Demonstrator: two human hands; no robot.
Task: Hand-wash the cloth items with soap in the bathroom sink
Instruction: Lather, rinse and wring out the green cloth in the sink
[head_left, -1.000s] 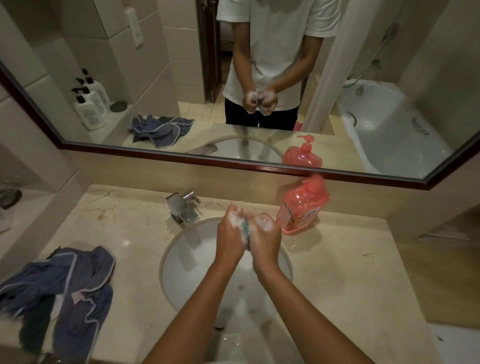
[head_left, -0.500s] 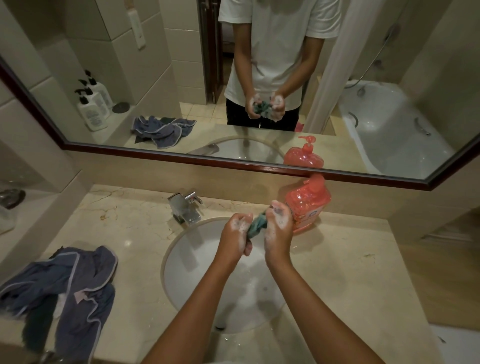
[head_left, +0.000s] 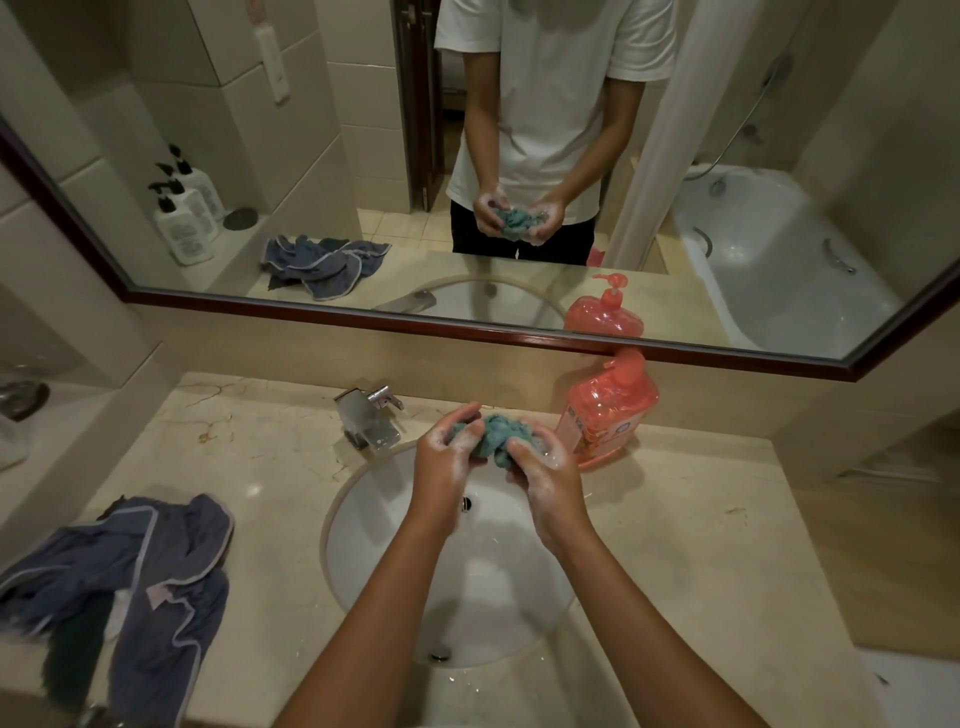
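Note:
A small teal cloth (head_left: 493, 435), bunched and wet, is held over the back of the white sink (head_left: 363, 519). My left hand (head_left: 444, 462) grips its left side and my right hand (head_left: 545, 478) grips its right side; both hands are covered in soap foam. A red pump bottle of soap (head_left: 605, 410) stands on the counter just right of my hands. Blue-grey cloths (head_left: 156, 561) lie in a heap on the counter at the left.
A chrome tap (head_left: 370, 415) stands at the sink's back left, close to my left hand. The beige marble counter (head_left: 701, 545) runs to both sides. A wide mirror (head_left: 363, 156) above reflects the person, the bathtub and several white pump bottles.
My hands were pressed together around the cloth, hiding most of it. They have since drawn apart sideways, and the cloth now shows spread between them.

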